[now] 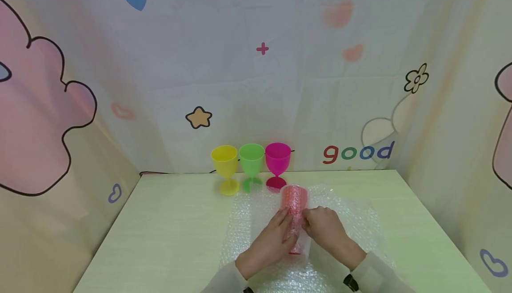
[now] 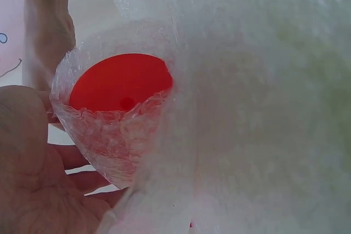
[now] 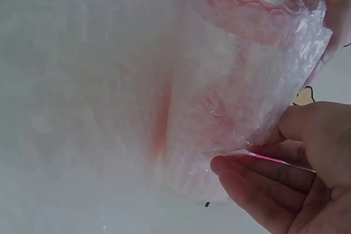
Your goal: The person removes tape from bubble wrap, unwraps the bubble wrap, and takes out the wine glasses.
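Note:
A red goblet (image 1: 294, 199) lies rolled in bubble wrap (image 1: 345, 208), its round red base (image 2: 120, 83) showing at the near end. In the right wrist view the goblet's form (image 3: 247, 20) is blurred through the plastic. My left hand (image 1: 270, 239) holds the roll from the left, thumb and fingers against it; its palm (image 2: 33, 173) faces the roll in the left wrist view. From the right, my right hand (image 1: 326, 230) pinches the wrap's edge between thumb and fingertips (image 3: 225, 165).
Behind the roll stand three upright goblets in a row: yellow (image 1: 225, 162), green (image 1: 252, 159) and pink (image 1: 278, 158). The pale table (image 1: 160, 222) meets a printed cloth backdrop (image 1: 224, 53) at its back edge. Flat bubble wrap spreads under both hands.

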Available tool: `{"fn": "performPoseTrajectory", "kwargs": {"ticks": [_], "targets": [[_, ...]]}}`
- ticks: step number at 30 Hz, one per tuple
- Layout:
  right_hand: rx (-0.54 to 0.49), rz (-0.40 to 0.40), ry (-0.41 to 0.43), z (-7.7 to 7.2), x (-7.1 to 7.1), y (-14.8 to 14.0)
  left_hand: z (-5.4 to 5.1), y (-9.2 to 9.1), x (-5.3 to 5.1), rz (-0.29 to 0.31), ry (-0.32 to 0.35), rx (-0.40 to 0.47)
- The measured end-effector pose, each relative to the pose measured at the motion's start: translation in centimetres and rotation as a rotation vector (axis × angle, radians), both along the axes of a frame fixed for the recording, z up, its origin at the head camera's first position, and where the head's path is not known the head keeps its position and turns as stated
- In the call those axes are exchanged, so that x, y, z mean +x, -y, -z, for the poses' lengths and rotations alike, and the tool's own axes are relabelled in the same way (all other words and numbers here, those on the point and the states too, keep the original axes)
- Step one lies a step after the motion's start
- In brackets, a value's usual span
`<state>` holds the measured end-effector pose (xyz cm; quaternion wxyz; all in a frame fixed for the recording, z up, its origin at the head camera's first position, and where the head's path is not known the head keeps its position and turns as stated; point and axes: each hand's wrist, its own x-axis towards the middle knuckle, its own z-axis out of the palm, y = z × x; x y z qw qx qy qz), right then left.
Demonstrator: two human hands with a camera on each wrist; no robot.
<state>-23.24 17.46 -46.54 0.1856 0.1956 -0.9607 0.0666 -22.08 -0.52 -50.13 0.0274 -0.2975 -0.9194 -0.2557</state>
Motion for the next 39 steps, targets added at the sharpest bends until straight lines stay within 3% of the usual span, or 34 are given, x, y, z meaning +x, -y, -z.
{"fn": "performPoseTrajectory", "kwargs": {"ticks": [4,9,13,19,25,29,33,36,39], "targets": [[-0.046,0.021,0.052,0.2,-0.1,-0.5,0.0,0.1,0.0,0.001,-0.010,0.005],[-0.080,0.031,0.028,0.2,-0.1,-1.5,0.0,0.4,0.1,-0.001,-0.027,0.029],[-0.106,0.042,0.023,-0.1,0.0,-2.4,0.0,0.7,0.1,-0.014,0.004,0.063],[-0.178,0.065,0.122,0.0,-0.1,-3.2,0.1,0.7,0.1,-0.001,0.095,0.101],[-0.245,0.062,0.140,0.1,-0.1,-3.3,-0.2,0.5,0.4,-0.011,0.074,0.077],[-0.278,0.055,0.104,-0.2,0.1,-3.2,-0.7,0.4,1.0,-0.039,0.079,0.108],[-0.300,0.056,0.085,-0.7,0.6,-3.2,-1.2,0.4,2.0,-0.046,0.165,0.138],[-0.298,0.068,0.095,-0.7,0.8,-3.3,-1.3,0.4,2.8,-0.034,0.211,0.094],[-0.292,0.075,0.111,-0.5,0.9,-3.4,-1.3,0.5,3.3,-0.031,0.172,0.013]]}}
